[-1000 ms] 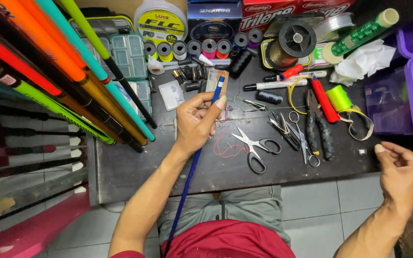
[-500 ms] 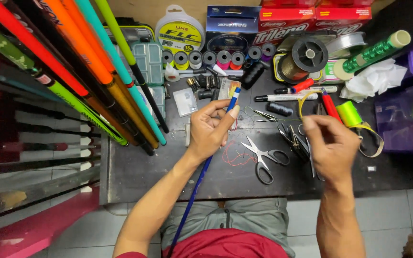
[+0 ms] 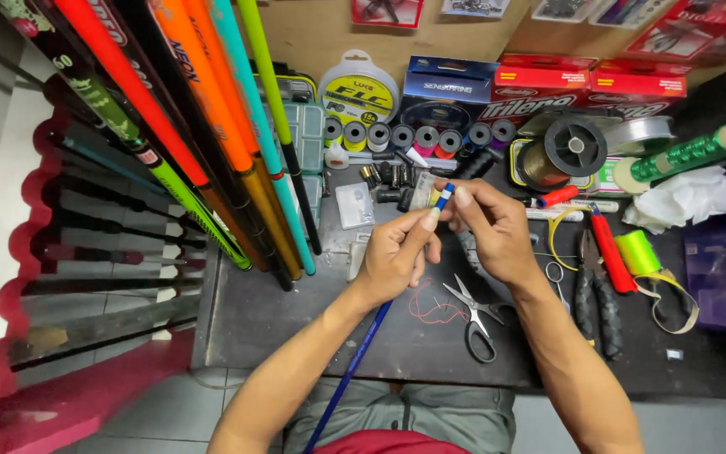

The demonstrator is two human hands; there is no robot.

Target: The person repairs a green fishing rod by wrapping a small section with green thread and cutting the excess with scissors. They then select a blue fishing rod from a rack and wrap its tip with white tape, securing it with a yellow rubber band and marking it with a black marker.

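Left hand (image 3: 397, 256) grips the blue fishing rod (image 3: 355, 361) near its tip while right hand (image 3: 489, 231) pinches the tip, seemingly mid-fitting; steadiness matters next.

Left hand (image 3: 395, 256): grips thin blue rod (image 3: 363, 349) near its tip.
Right hand (image 3: 489, 227): fingertips pinch the tip.
Bench: grey-handled steel scissors (image 3: 474, 318) just beside the hands, red thread (image 3: 430, 304).

From my feed: dark, scuffed worktop (image 3: 296, 328) against a tan plywood back wall (image 3: 329, 34), pale grey tiled floor (image 3: 153, 403) underneath, lit evenly.
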